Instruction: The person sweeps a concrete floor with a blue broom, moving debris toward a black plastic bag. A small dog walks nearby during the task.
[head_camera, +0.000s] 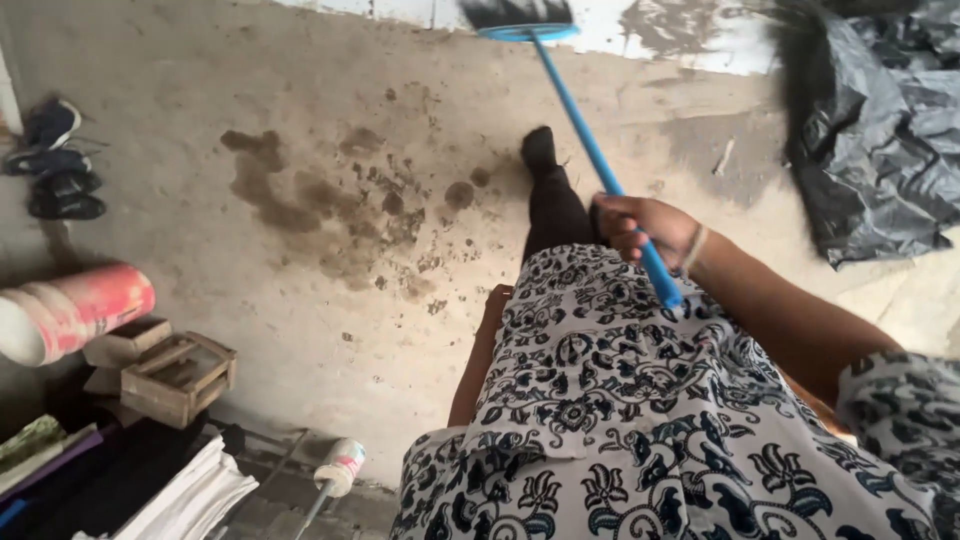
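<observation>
Your right hand (645, 228) is wrapped tight round the low end of the blue broom handle (590, 140), so the bristles (518, 14) reach the floor's far edge by the white wall. Your left hand (493, 305) hangs mostly hidden beside the dress; I cannot tell its grip. Stained concrete floor (330, 210) lies open ahead. Black plastic sheet (880, 130) crowds the far right corner, wooden boxes (180, 375) the near left, shoes (55, 160) the left edge.

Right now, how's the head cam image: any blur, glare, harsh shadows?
Head view: light is soft and even, with no hard shadows on the concrete floor; the white strip along the top edge looks washed out; the black plastic sheet is motion-smeared at its left edge; the right hand on the blue broom handle is fairly sharp.
</observation>
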